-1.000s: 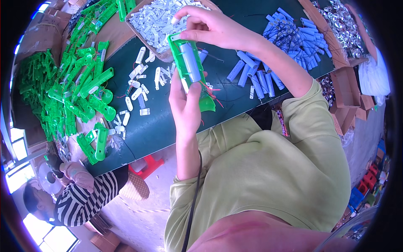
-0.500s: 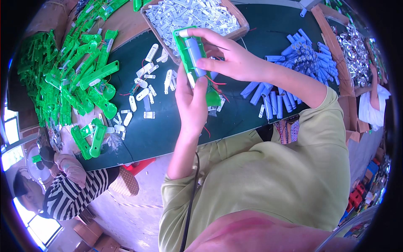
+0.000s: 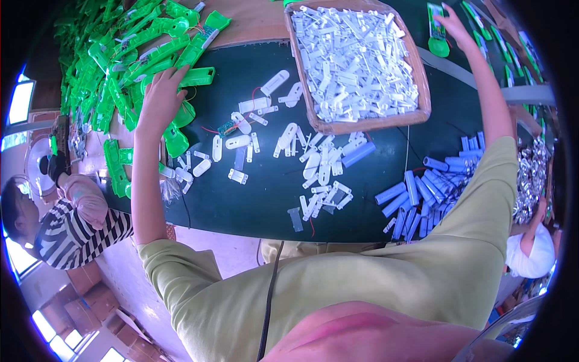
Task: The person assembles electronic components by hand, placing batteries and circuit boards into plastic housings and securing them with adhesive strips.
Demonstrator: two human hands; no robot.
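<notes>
My left hand (image 3: 163,99) lies over a heap of green plastic casings (image 3: 129,45) on the left. Its fingers are stretched out and apart, touching or just above one green casing (image 3: 200,76); the contact is partly hidden. At the far right, my right hand (image 3: 453,29) pinches another green casing (image 3: 438,47) by its edge. That casing is upright in view, its rounded end toward me, with a circuit board inside. Loose white plastic pieces (image 3: 238,142) lie between my arms. A blue cylindrical battery (image 3: 358,155) rests among them.
A cardboard tray (image 3: 425,114) full of small white parts stands at the far middle. Blue batteries with wires (image 3: 428,187) are piled near my right arm. More green casings (image 3: 506,45) lie in rows at the far right. People sit at left (image 3: 84,223) and right (image 3: 531,250).
My hands have parted. The right has carried a green casing to the far right; the left has let go of it and moved to the casing heap. The view has shifted.
</notes>
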